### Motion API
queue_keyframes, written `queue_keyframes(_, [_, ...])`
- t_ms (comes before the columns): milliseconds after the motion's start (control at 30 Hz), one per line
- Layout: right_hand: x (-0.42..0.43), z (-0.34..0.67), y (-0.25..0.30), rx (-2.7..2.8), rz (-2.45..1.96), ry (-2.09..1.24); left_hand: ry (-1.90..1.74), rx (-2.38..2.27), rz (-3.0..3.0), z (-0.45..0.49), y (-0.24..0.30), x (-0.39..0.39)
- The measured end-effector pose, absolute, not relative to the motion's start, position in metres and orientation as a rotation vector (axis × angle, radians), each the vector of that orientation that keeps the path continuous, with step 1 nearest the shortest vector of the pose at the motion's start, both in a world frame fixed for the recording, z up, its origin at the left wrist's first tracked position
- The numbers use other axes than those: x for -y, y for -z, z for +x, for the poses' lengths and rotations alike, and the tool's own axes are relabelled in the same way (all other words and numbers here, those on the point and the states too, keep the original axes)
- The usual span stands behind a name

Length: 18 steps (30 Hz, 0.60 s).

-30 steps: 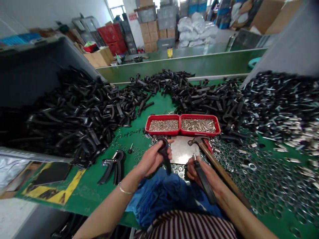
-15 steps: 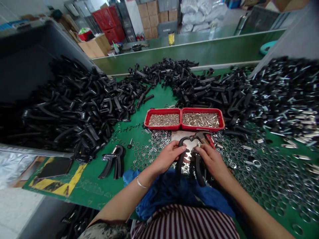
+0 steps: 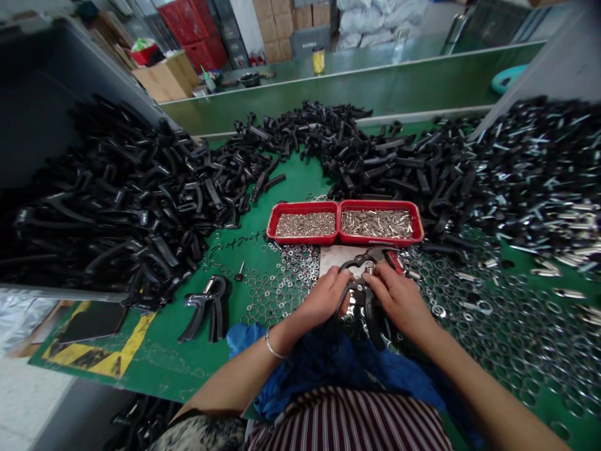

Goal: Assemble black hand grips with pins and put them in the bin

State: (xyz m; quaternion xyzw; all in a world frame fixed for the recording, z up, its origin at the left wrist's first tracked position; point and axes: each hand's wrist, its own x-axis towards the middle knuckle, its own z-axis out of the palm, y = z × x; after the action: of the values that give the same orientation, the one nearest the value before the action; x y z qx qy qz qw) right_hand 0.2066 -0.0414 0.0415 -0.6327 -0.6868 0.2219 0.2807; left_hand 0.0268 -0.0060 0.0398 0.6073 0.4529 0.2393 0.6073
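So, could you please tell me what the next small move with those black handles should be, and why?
Probably set the black handles down on the metal plate: left hand and right hand pinch their tops together just above it, hammer lying behind.

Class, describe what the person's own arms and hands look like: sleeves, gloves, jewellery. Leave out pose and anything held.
The left hand and the right hand are bare, without gloves. Both forearms are uncovered. A thin silver bangle circles the left wrist. Near the left elbow the edge of a mottled, patterned sleeve shows; no sleeve shows on the right arm.
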Motion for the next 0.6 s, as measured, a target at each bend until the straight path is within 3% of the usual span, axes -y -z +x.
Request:
queue_keyframes(333, [0.043, 0.204, -0.037, 1.801, -1.631, -0.628, -0.506, -1.111, 1.549, 0.039, -0.043, 0.008])
queue_keyframes(600, [0.054, 0.201, -0.046, 1.664, -1.595, -0.827, -0.354, -1.340, 1.998, 0.028, -0.054, 0.018])
